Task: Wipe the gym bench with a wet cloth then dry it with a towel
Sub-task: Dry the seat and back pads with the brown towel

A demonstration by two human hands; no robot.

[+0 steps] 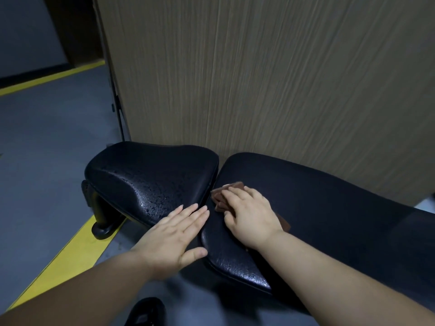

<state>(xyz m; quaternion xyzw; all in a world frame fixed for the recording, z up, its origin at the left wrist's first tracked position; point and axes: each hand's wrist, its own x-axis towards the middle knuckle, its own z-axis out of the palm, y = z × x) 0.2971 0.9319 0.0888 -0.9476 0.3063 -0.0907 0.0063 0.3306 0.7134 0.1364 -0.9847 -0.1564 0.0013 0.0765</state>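
Note:
The black padded gym bench has two parts: a seat pad [150,175] on the left, beaded with water drops, and a long back pad [329,208] running to the right. A folded brown cloth [220,198] lies on the near-left end of the back pad, close to the gap between the pads. My right hand [249,212] lies flat on the cloth and presses it onto the pad, covering most of it. My left hand [174,238] has straight fingers, its fingertips resting on the front edge of the seat pad.
A tall wood-grain panel [270,85] stands right behind the bench. The bench's black frame leg and foot [103,220] sit on a grey floor with yellow stripes [66,257]. A black shoe [146,311] shows at the bottom edge.

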